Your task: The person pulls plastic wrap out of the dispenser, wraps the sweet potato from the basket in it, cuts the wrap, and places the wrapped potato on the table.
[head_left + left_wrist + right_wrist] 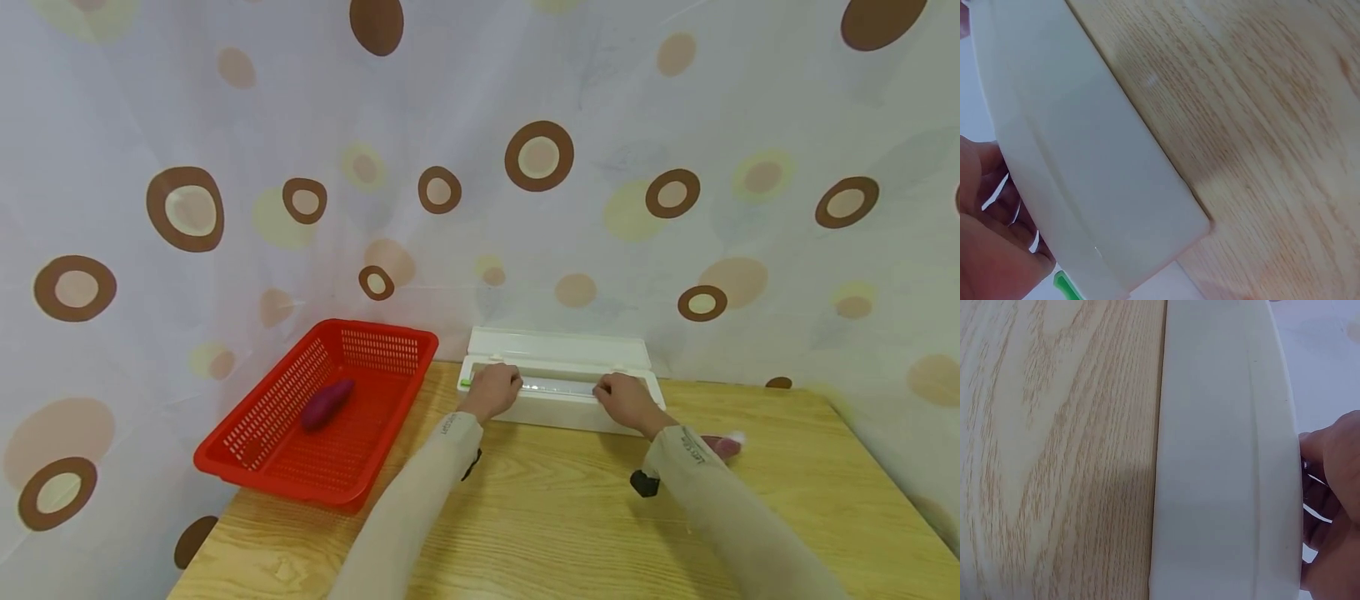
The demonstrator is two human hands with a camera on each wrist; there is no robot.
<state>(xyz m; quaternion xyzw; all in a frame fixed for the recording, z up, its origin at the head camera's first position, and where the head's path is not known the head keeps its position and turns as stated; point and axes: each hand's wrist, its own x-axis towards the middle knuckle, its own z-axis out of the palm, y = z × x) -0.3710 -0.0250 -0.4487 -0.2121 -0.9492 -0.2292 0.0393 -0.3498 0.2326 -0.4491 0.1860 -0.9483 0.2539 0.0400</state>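
A long white cling film dispenser (pixel 555 412) lies on the table near the wall, its lid (pixel 558 343) tipped back. A shiny strip of clear film (pixel 558 387) runs along the opening. At its left part, my left hand (pixel 492 390) pinches the film with curled fingers. My right hand (pixel 628 402) does the same towards the right end. Both wrist views show the fingers bent behind the dispenser's top edge, so the fingertips are partly hidden. A green tab (pixel 1066 286), probably the cutter, sits beside the left hand.
To the left stands a red plastic basket (pixel 378 417) with a purple sweet potato (pixel 327 404) in it. Another purple piece (pixel 723 447) with clear wrapping at its end lies partly behind the right sleeve. A patterned curtain (pixel 480 250) hangs behind the wooden table (pixel 555 517).
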